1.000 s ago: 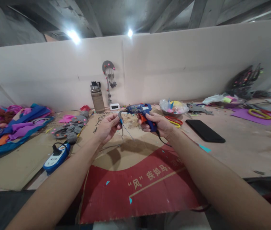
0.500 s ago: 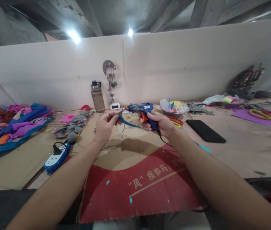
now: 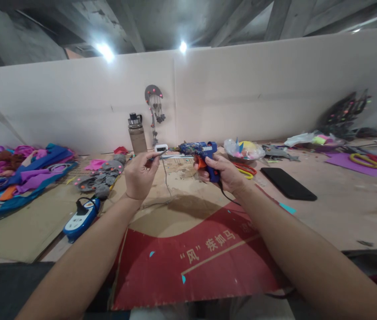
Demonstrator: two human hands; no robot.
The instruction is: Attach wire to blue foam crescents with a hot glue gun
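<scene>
Looks like a craft workshop. Shows as much in the glue gun, held above printed cardboard on the table, and in 2 pairs of scissors with red and yellow handles, lying to the right. Heaped at the far left with bright cloth, and next to that with grey cut-outs dotted pink. Equipped with a blue-and-white power strip, a black plug in it. Closed off behind by plain pale panels, decorated with a grey crescent mobile trimmed in pink. Topped by a bare grey ceiling with heavy beams and bright lamps, closer to an industrial building than to a household room.
</scene>
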